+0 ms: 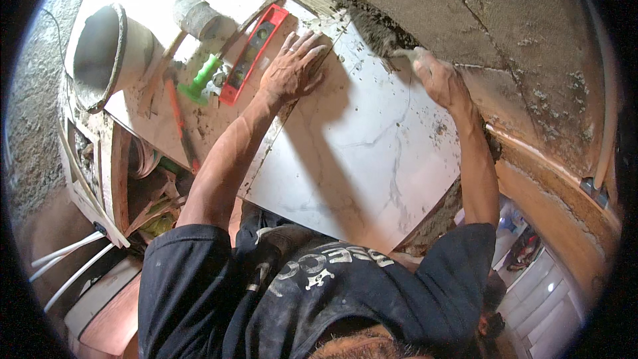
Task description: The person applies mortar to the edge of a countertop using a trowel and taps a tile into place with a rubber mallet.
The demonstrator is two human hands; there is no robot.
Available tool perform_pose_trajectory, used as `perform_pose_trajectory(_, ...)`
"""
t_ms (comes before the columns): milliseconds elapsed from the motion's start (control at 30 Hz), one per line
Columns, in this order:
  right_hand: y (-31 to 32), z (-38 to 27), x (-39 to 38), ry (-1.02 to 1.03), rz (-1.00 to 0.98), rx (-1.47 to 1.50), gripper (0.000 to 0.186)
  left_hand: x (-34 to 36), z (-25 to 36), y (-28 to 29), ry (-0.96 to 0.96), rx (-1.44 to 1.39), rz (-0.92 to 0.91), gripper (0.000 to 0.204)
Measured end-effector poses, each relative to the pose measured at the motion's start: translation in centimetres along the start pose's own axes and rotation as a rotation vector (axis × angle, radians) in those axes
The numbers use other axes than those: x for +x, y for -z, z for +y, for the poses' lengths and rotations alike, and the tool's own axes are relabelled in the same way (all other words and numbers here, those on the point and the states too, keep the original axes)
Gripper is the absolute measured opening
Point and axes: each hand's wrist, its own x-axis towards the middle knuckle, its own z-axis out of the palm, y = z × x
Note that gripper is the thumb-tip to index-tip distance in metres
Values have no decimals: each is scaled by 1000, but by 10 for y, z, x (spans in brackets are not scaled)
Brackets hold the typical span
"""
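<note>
My left hand [296, 70] lies flat with fingers spread across the joint between two white marbled tiles. The large tile [345, 166] in front of me has grey veins and mortar crumbs on it. At its far right corner, my right hand [440, 81] is closed on a trowel [400, 54]; the fist hides its handle. The trowel's mortar-smeared blade meets a heap of wet grey mortar [377, 26] along the wall. Left of my left hand lies a red spirit level [254, 54].
A mallet [199, 16] with a thick cylindrical head, a green-handled tool [205, 78], an orange-handled tool [178, 110] and a bucket [109, 53] occupy the left side. A rough cement wall [512, 33] borders the far right. White pipes [70, 252] jut out at lower left.
</note>
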Motion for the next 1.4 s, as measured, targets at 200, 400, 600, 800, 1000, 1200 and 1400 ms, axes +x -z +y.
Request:
perform_pose_trajectory(200,-10,39,17,-127,3,-93,59,3,1,0,-3,48,-35,57)
perform_pose_trajectory(400,-9,37,16,-70,3,-71,49,1,1,0,-20,18,-37,58)
perform_pose_trajectory(600,-5,24,20,-165,-29,-111,46,4,1,5,-4,-7,-50,56)
perform_pose_trajectory(800,-25,25,-10,37,131,-246,47,1,2,2,0,-21,-28,53)
perform_pose_trajectory(1000,-43,80,-22,-16,189,-357,48,2,2,6,-11,-23,-11,51)
perform_pose_trajectory(1200,-49,20,30,-103,155,-341,50,4,0,6,-40,-22,-9,52)
perform_pose_trajectory(1400,-43,25,3,-88,153,-198,48,3,-2,3,-25,-17,-14,52)
